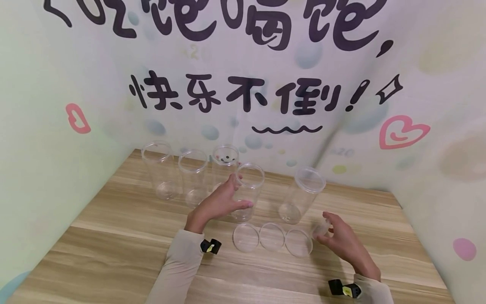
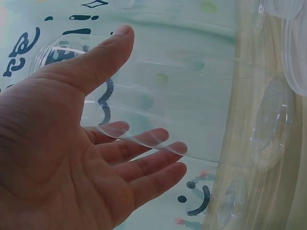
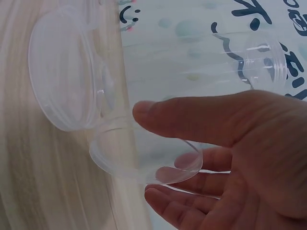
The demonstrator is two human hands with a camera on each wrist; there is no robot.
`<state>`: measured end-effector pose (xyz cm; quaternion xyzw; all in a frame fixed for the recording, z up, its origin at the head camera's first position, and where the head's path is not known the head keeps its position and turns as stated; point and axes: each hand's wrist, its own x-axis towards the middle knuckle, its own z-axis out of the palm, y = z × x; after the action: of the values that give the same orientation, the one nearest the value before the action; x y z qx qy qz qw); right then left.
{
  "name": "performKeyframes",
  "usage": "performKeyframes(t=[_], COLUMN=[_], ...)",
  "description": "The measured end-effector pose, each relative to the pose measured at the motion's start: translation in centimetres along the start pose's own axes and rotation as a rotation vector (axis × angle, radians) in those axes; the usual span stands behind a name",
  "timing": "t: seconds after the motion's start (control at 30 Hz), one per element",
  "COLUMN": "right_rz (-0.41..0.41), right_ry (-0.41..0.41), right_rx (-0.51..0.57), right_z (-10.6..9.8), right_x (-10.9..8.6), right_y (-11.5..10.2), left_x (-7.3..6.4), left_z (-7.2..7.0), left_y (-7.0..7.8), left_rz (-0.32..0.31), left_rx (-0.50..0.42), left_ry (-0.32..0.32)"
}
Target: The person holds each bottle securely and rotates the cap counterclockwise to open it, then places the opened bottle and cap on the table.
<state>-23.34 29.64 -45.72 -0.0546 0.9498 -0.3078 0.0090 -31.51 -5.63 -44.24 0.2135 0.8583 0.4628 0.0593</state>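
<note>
My left hand (image 1: 222, 200) is around a clear plastic cup (image 1: 250, 192), thumb at the front and fingers behind it. In the left wrist view these fingers (image 2: 158, 167) look nearly straight, loosely about the cup's side. My right hand (image 1: 343, 240) holds a clear round lid (image 3: 146, 155) at its edge, between thumb and fingers, above the table. To the left of that lid, three more clear lids (image 1: 272, 237) lie in a row on the wood. Another clear cup (image 1: 303, 194) stands at the right, beyond the row.
Three more clear cups, among them a far left cup (image 1: 161, 173), stand left of my left hand. The wooden table (image 1: 114, 253) runs back to a white printed wall (image 1: 228, 59). Side walls bound it left and right.
</note>
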Motion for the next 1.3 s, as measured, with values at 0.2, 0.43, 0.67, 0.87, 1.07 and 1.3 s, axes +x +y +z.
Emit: performKeyframes(t=[0.2,0.43,0.67,0.87,1.07,1.3], right_rz=[0.025,0.048,0.061,0.093,0.102,0.103], right_ry=[-0.017,-0.047,-0.066,-0.094,-0.106,-0.110], right_rx=[-0.015,-0.051,-0.074,-0.077,-0.079,-0.094], right_z=[-0.1,-0.6,-0.5,-0.4,-0.4,-0.3], right_x=[0.0,-0.1,0.0,0.1,0.2,0.2], right_y=[0.5,0.4,0.5,0.6,0.8,0.9], left_x=[0.0,0.0,-0.1,-0.4,-1.2,-2.6], left_z=[0.0,-0.1,-0.1,-0.3,-0.7,-1.2], left_y=[0.0,0.2,0.1,0.3,1.1,3.1], left_rz=[-0.008,-0.006,-0.003,-0.042,-0.126,-0.280], left_rx=[0.009,0.009,0.036,0.102,0.170,0.325], left_ry=[-0.004,-0.001,-0.007,-0.029,-0.083,-0.157])
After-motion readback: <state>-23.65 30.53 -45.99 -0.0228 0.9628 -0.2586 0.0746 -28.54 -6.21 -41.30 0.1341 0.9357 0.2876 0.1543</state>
